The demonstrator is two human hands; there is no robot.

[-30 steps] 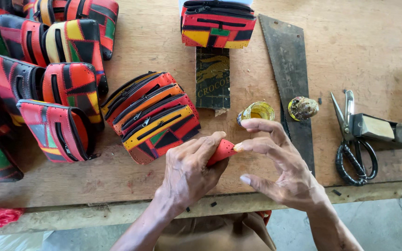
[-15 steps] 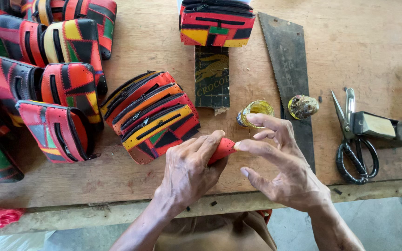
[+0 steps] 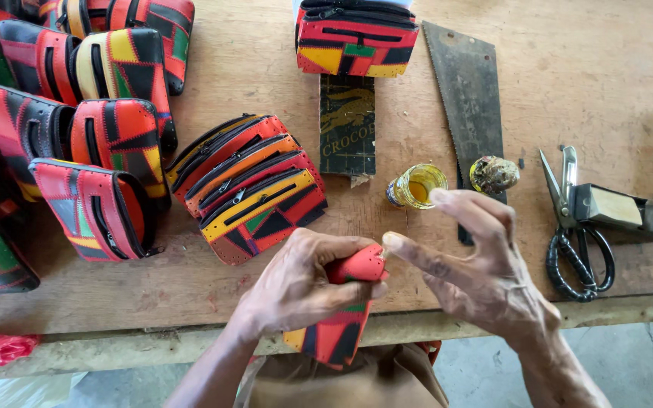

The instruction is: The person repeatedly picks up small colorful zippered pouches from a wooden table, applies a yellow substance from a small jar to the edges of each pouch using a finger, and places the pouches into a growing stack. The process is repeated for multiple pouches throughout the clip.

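- Plywood tabletop (image 3: 606, 68) fills nearly the whole view; it is bare, pale brown and scuffed, and a worn wooden edge strip is seen along the near side.
- Grey floor (image 3: 644, 363) is glimpsed beyond that edge at lower right, and little else of the room is shown.
- Patchwork pouches in red, black, yellow and green are heaped at the left (image 3: 77, 151), fanned at the centre (image 3: 255, 193), and stacked at the top edge (image 3: 355, 38).
- A dark saw blade (image 3: 466, 106) is laid flat right of the top stack.
- Black-handled scissors (image 3: 574, 227) are lying at the right, touching a grey block (image 3: 625, 211).
- A patchwork pouch (image 3: 341, 317) is gripped at its red end by the closed fingers of the left hand (image 3: 300, 283), above the table's near edge.
- The right hand (image 3: 485, 276) is held open with fingers spread, its forefinger tip at, perhaps touching, the red end.
- A small jar of yellow liquid (image 3: 416, 186) is standing just beyond the hands, its lid (image 3: 494, 174) beside it.
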